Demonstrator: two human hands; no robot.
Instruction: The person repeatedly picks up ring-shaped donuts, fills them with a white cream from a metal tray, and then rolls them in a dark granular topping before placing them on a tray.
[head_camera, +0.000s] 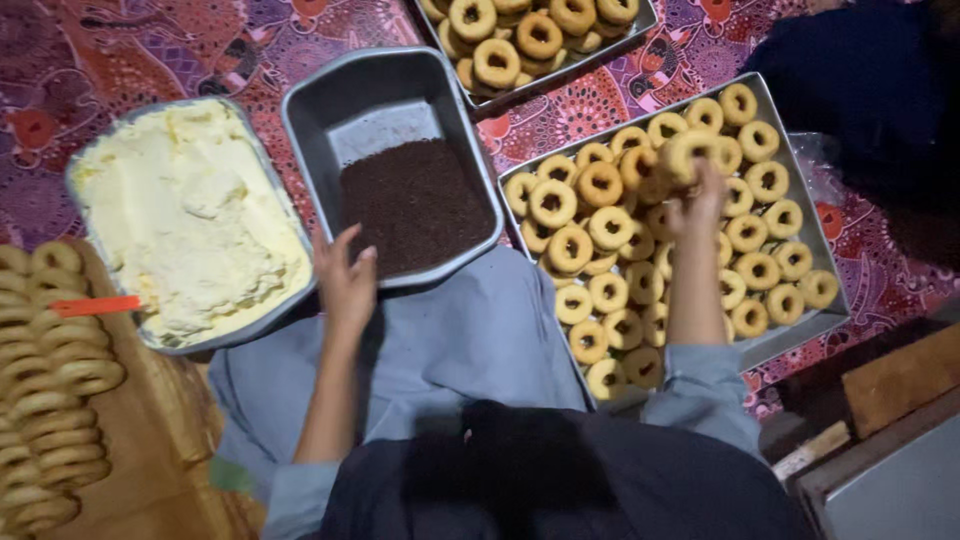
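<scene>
- Gripping a plain ring doughnut (688, 152), the right hand (697, 202) holds it by its lower edge, fingers closed around it; the doughnut is lifted above the far middle of the right-hand tray (795, 330).
- Orientation of the held doughnut: it appears tilted with its flat face toward the camera; the hole is blurred and partly covered by the fingers, so the exact tilt cannot be determined. A ring has no clear long axis.
- The right-hand tray is filled with plain doughnuts (600, 260) lying flat, crowded and touching; some overlap.
- The left hand (345, 280) rests on the near rim of the grey pan (310, 130), fingers loosely spread, holding nothing (whether the fingertips touch the contents cannot be determined).
- The grey pan holds dark chocolate sprinkles (415, 205), banked toward its near half; the far floor is bare metal.
- Just beside it to the left, a pan of pale yellow cream (190, 220), its surface rough.
- At the left edge, doughnuts stacked on edge in rows (50, 400), cut off by the frame; an orange strip (95, 305) lies near them.
- A further doughnut tray (540, 35) is cut off at the top.
- All pans sit on a patterned red cloth (60, 70); the top-right corner is too dark to read.
</scene>
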